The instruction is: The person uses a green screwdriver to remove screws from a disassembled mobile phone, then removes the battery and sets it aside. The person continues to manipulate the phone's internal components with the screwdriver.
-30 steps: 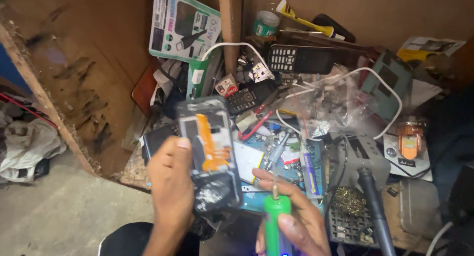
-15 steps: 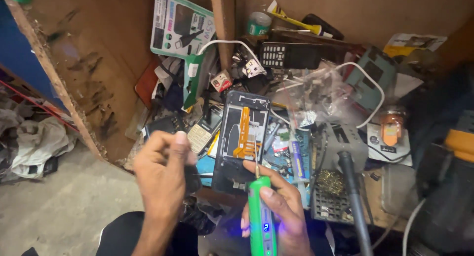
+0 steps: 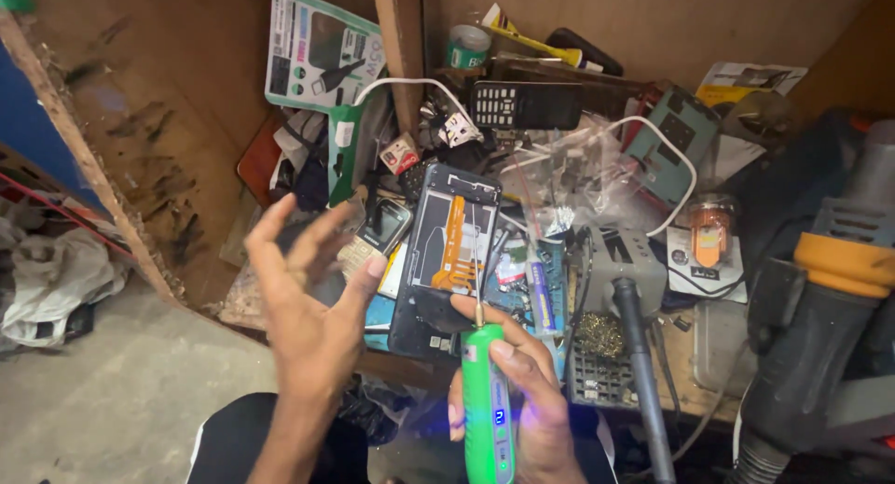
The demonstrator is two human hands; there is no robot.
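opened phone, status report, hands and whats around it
Left hand open, fingers spread, off the opened phone. Right hand grips green electric screwdriver, thumb on phone's lower edge. Phone rests on cluttered bench, keypad phone beside.

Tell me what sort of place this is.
Probably a small phone-repair bench. The right hand holds a green electric screwdriver by an opened phone, with a keypad phone and a soldering iron among the clutter.
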